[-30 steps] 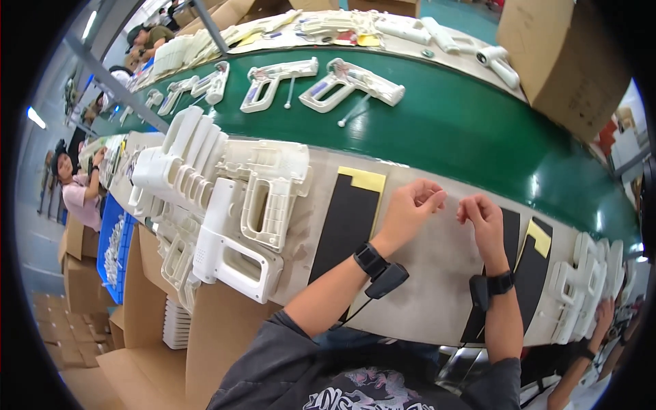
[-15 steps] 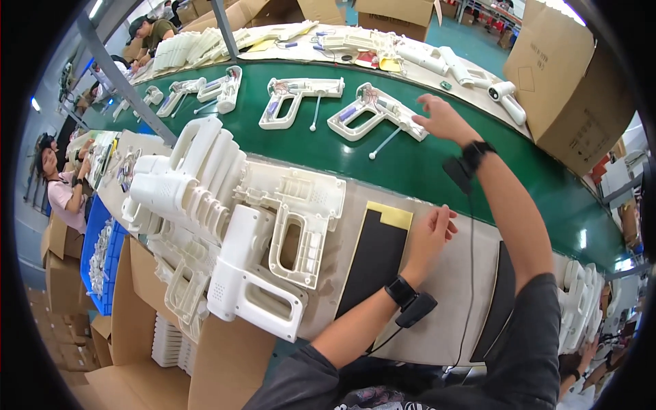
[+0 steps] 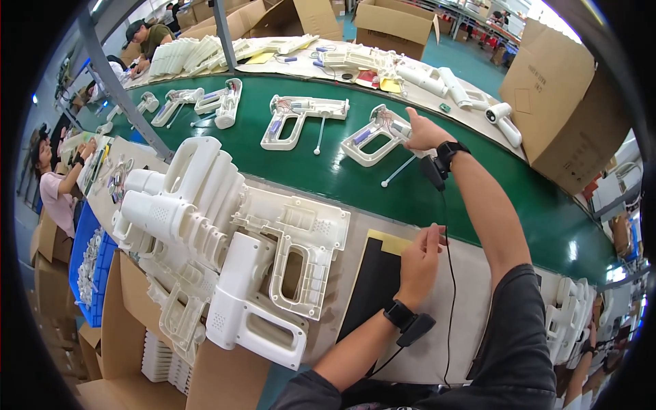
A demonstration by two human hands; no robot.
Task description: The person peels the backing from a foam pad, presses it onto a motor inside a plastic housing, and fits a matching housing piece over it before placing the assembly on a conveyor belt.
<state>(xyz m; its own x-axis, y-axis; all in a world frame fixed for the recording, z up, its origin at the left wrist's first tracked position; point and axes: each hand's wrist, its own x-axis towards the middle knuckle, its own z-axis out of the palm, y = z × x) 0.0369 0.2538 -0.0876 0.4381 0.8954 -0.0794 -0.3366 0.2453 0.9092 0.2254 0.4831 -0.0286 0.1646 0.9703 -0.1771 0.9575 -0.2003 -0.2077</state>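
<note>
Now the white toy gun (image 3: 384,128) lies on the green belt (image 3: 547,212), its long axis slanting, barrel pointing right and slightly toward the person. The right hand (image 3: 427,131), just beyond that barrel half a second ago, covers its end; I cannot tell whether it grips. The left hand (image 3: 420,263) hangs half open.

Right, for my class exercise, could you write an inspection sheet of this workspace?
Surface: grey bench beside a green belt.
Job's things: white gun-shaped housing on the belt, wired interior exposed.
Clutter: white shells heaped on the bench's left; black sheet near the left forearm.
Hands: right hand at the housing's end, grip unclear; left hand over the bench, nothing seen in it.
Cables: dark cable from the right wrist device.
Surroundings: cardboard box, blue bin, co-worker at left.
</note>
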